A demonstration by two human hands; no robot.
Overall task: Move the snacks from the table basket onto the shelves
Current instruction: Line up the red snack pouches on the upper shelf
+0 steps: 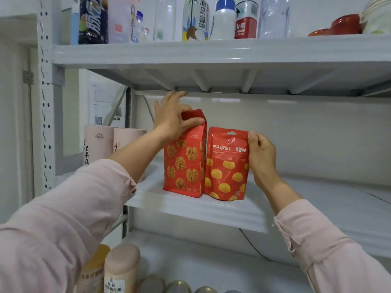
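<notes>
My left fingers (186, 121) pinch the folded top of the walnut pouch (184, 159). My right hand (262, 157) grips the chestnut pouch (227, 166) by its edge. Both stand touching on the middle shelf (190, 206).

The chestnut pouch (226, 163) at my right hand (262, 157) reads "熟制板栗仁" and the brand "百草味". On the upper shelf, the coconut drink bottle (195, 20) reads "海岛椰", and the red-labelled water bottle (246, 20) reads "SPRING".

Bright, even indoor light, nothing harsh

Soft shadow sits under the upper shelf (211, 53); wide-angle bend warps the edges, and the sleeves (53, 218) up close look soft.
</notes>
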